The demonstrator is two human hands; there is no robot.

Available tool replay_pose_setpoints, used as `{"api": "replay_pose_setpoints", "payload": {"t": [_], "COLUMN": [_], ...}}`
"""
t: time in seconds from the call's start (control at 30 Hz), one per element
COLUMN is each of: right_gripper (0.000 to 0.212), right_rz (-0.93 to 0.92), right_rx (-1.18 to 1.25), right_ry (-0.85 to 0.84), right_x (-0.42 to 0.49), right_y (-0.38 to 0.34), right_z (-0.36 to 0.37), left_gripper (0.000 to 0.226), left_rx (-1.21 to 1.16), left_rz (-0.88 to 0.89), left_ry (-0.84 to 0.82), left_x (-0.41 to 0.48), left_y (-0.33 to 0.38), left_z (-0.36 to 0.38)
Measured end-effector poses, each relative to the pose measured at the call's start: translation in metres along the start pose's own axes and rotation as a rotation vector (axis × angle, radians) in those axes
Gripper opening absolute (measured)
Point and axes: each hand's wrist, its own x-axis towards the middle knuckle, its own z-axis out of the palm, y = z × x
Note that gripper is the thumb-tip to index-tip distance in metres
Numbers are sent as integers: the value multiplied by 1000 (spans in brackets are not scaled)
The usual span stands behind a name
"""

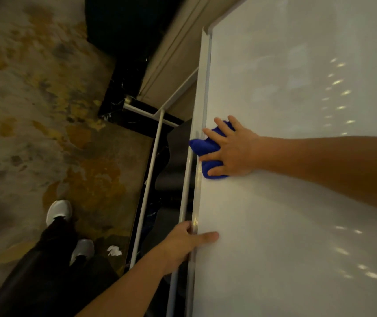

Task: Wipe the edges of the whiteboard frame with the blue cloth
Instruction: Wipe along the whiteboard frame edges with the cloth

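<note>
- You have a mottled grey and ochre carpet (34,110) underfoot.
- Your white shoes (59,212) stand on it.
- A crumpled white scrap (114,250) lies near your shoes.

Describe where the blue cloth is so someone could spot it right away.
Find the big whiteboard filling the right side. At its left frame edge, the right hand presses the blue cloth flat. It is the only vivid blue thing in view.

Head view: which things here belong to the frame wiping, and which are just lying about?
In the job: blue cloth, whiteboard frame, right hand pressing the cloth, left hand gripping the frame.

Lying about: crumpled white paper on the floor, stand tubes.
</note>
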Motion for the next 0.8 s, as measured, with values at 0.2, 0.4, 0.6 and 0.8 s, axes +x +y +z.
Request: {"api": "replay_pose_setpoints", "payload": {"t": [0.2,0.4,0.6,0.8], "right_gripper": [49,52,54,54], "right_rz": [-249,-171,-106,-192], "right_rx": [95,125,148,171], "right_ry": [88,33,-20,-71], "right_x": [-22,-18,23,56], "right_y": [-16,-5,38,90], "right_z": [-7,-17,-14,-4], "left_gripper": [41,89,84,92], "left_rx": [-404,-394,-371,-294], "left_rz": [-173,-271,-304,-358], "left_ry": [-12,-50,-181,-188], "left_x": [23,54,96,144], "left_y": [50,115,182,235], "left_z": [-23,-28,-42,-43]}}
